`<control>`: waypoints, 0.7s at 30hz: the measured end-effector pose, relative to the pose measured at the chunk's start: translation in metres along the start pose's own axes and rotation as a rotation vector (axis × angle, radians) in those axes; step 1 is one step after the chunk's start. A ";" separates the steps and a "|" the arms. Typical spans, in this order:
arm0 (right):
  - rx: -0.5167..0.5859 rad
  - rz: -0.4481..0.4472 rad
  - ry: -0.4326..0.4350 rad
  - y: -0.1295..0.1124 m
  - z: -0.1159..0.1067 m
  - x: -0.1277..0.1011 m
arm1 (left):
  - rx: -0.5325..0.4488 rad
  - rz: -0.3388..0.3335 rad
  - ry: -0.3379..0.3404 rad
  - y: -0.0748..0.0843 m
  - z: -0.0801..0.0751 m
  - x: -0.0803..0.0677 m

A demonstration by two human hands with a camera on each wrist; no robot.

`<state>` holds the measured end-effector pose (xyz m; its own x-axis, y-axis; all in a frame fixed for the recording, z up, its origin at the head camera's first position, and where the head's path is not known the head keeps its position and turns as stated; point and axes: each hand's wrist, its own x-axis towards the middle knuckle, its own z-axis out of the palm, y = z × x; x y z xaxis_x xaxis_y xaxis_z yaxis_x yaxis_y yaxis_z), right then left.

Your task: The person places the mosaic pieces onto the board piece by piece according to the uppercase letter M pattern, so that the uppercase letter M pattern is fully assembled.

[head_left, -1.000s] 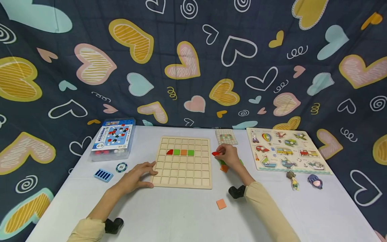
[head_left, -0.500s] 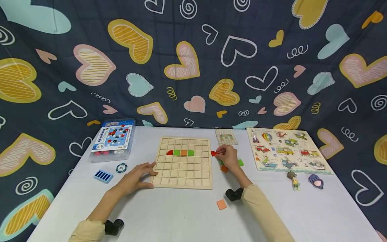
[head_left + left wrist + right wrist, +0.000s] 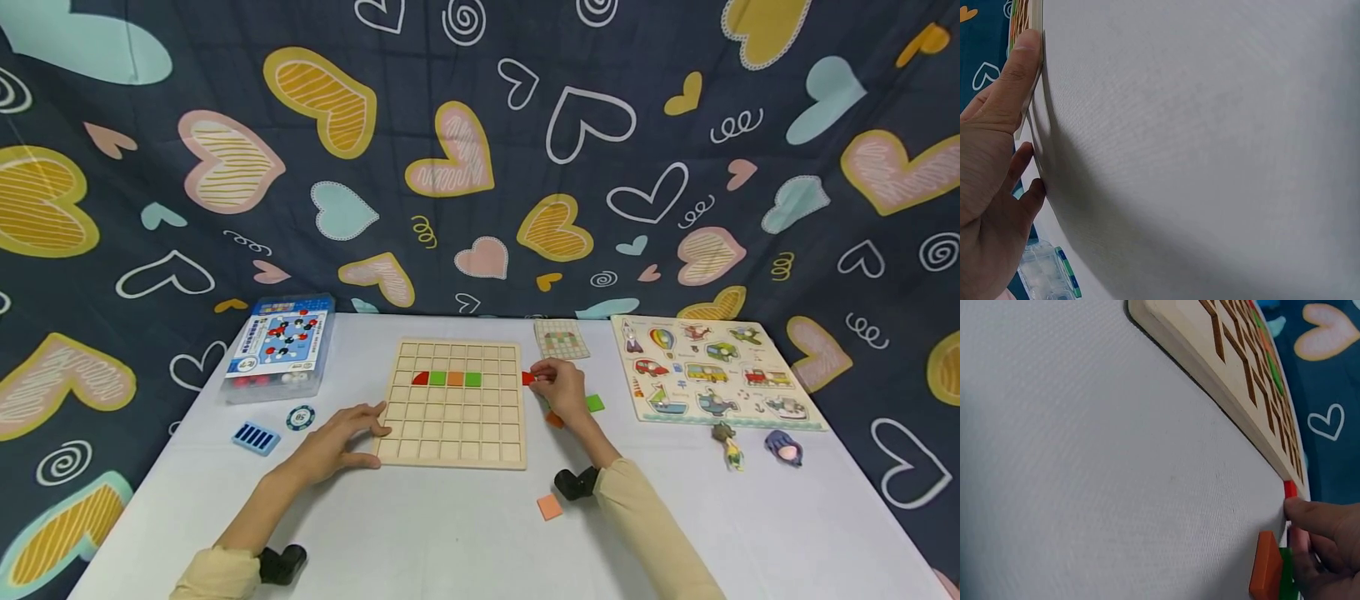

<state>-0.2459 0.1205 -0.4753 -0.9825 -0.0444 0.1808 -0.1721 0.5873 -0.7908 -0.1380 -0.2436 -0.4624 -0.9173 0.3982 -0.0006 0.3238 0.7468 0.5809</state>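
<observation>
A wooden grid board [image 3: 450, 429] lies on the table. One row holds a red curved-edged tile [image 3: 422, 378], a green tile [image 3: 438, 379], an orange tile [image 3: 455, 379] and another green tile [image 3: 472, 380]. At the board's left edge rests my left hand [image 3: 337, 442]; its thumb [image 3: 1021, 69] lies against the rim. My right hand [image 3: 561, 390] pinches a second red tile [image 3: 1290, 489] between thumb and fingers, right at the board's right edge. Its full shape is partly hidden by the fingers. Below that hand are an orange tile [image 3: 1265, 569] and green ones, partly covered.
A pattern card [image 3: 562, 340] lies behind the right hand, and a vehicle puzzle board [image 3: 716, 375] further right. Two small figures [image 3: 783, 448] sit before it. A loose orange tile [image 3: 549, 507] lies in front. Left are a plastic case [image 3: 281, 346], blue slotted piece [image 3: 257, 437] and round chip [image 3: 301, 417].
My right hand has shifted slightly left, bringing the red tile up to the board's right edge. A green tile behind its wrist shows more. My left hand has stayed in place.
</observation>
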 end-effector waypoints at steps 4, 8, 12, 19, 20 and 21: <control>0.009 0.000 0.013 0.000 0.001 0.000 | -0.004 0.005 0.003 0.000 0.000 0.000; 0.012 -0.012 0.035 0.002 0.000 -0.001 | -0.006 0.009 0.002 0.000 0.000 0.000; 0.029 0.014 0.055 0.001 -0.002 -0.002 | -0.006 0.018 0.008 0.001 0.000 0.000; 0.105 0.027 0.056 -0.004 -0.003 -0.003 | 0.002 0.035 0.025 0.001 0.000 0.000; 0.113 0.028 0.051 -0.005 -0.003 -0.003 | 0.001 0.039 0.029 0.001 0.001 0.000; 0.125 0.034 0.045 -0.006 -0.003 -0.003 | 0.001 0.043 0.033 0.001 0.001 0.000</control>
<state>-0.2414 0.1197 -0.4696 -0.9842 0.0123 0.1764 -0.1487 0.4821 -0.8634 -0.1376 -0.2423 -0.4629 -0.9097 0.4120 0.0515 0.3634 0.7300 0.5789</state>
